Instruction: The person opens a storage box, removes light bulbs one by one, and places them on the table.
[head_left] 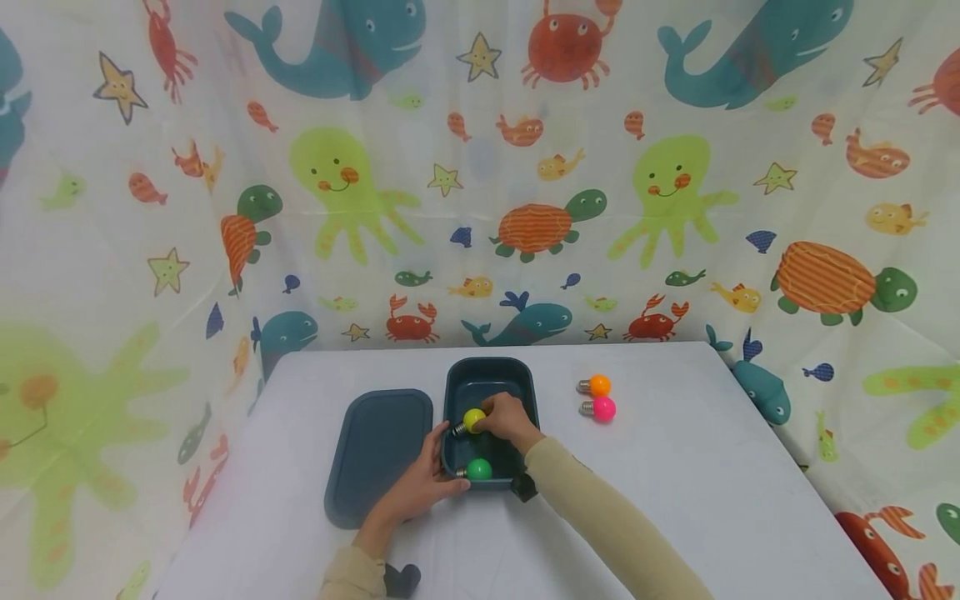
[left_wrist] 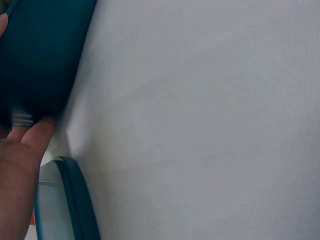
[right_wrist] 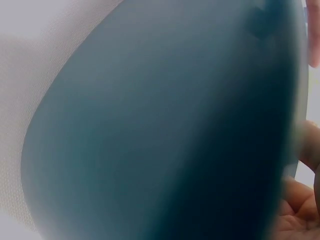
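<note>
In the head view, a dark blue rectangular container (head_left: 491, 367) stands at the middle of the table. My right hand (head_left: 510, 417) reaches into it and pinches a yellow light bulb (head_left: 473, 419), whose screw base points left. A green bulb (head_left: 479, 469) lies inside, along the container's near wall. My left hand (head_left: 429, 479) holds the container's near left corner, with fingers along the left side and the thumb at the front. Up close in the left wrist view, left fingers (left_wrist: 42, 132) touch the container's wall (left_wrist: 45, 60). Blue container wall (right_wrist: 125, 120) fills most of the right wrist view.
A flat dark blue lid (head_left: 382, 450) lies left of the container. An orange bulb (head_left: 600, 385) and a pink bulb (head_left: 604, 408) lie side by side to the right. A curtain (head_left: 480, 275) printed with sea animals hangs behind the white table (head_left: 645, 492).
</note>
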